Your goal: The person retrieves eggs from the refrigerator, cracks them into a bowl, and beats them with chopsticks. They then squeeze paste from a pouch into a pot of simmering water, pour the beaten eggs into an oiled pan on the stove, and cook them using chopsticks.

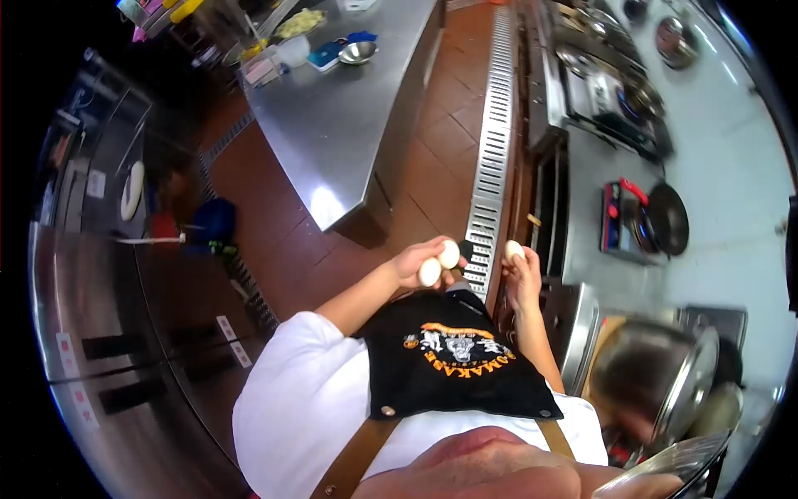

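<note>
Two pale eggs sit in my left hand (409, 264), its fingers curled round them. One egg (429, 272) is nearer my body, and the other egg (449, 254) is just beyond it, touching or almost touching. My right hand (524, 279) grips a single pale egg (514, 250) between thumb and fingers, at its upper end. Both hands are held out in front of my black apron (465, 353), a short gap apart, above the floor and its drain grate.
Ahead to the left stands a steel worktable (320, 125) with a metal bowl (358, 53) and a blue scale (326, 56). On the right, a counter carries a portable stove (615, 214), a black pan (667, 219) and a large pot (640, 378). Steel cabinets (100, 291) line the left side.
</note>
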The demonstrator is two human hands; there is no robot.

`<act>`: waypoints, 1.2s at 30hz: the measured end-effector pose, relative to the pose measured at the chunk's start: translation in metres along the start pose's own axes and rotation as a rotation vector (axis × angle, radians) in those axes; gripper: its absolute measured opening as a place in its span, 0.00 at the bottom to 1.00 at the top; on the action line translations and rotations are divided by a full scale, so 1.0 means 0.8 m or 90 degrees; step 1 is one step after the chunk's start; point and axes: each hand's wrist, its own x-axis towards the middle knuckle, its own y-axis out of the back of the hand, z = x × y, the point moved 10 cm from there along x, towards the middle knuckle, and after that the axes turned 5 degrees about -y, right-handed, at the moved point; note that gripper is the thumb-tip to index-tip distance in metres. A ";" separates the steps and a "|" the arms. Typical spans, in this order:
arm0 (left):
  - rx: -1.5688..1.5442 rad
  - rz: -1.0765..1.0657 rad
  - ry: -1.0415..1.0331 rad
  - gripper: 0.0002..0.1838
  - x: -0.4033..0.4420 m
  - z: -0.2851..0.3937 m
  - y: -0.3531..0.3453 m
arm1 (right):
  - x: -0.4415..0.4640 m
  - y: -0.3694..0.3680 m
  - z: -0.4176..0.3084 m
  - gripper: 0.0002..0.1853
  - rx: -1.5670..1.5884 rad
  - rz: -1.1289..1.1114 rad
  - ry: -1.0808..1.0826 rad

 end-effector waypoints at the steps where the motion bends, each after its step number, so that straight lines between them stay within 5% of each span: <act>1: 0.010 0.008 -0.022 0.13 0.034 0.021 0.015 | 0.041 0.008 -0.005 0.22 -0.004 0.012 -0.006; 6: -0.010 0.083 -0.143 0.13 0.121 0.129 0.041 | 0.199 -0.026 -0.060 0.20 -0.174 -0.022 -0.048; 11: -0.077 0.191 -0.250 0.10 0.169 0.234 0.098 | 0.391 -0.173 -0.113 0.20 -0.324 -0.142 -0.031; 19: -0.077 0.419 -0.331 0.10 0.222 0.348 0.260 | 0.640 -0.356 -0.052 0.26 -0.428 -0.245 -0.022; 21: -0.035 0.495 -0.315 0.11 0.230 0.386 0.298 | 0.719 -0.377 0.007 0.23 -0.512 -0.331 0.013; 23: 0.066 0.644 -0.295 0.12 0.222 0.432 0.333 | 0.745 -0.450 -0.029 0.24 -0.675 -0.379 0.352; 26: 0.110 0.827 -0.305 0.14 0.203 0.499 0.370 | 0.757 -0.559 -0.092 0.24 -0.639 -0.396 0.284; 31: 0.241 0.983 -0.347 0.13 0.190 0.569 0.417 | 0.823 -0.629 -0.061 0.23 -0.704 -0.480 0.517; 34: 0.219 1.008 -0.390 0.12 0.164 0.588 0.412 | 0.797 -0.653 -0.040 0.23 -0.714 -0.521 0.342; 36: 0.625 1.067 -0.430 0.11 0.188 0.653 0.365 | 0.819 -0.661 -0.027 0.22 -0.598 -0.565 0.079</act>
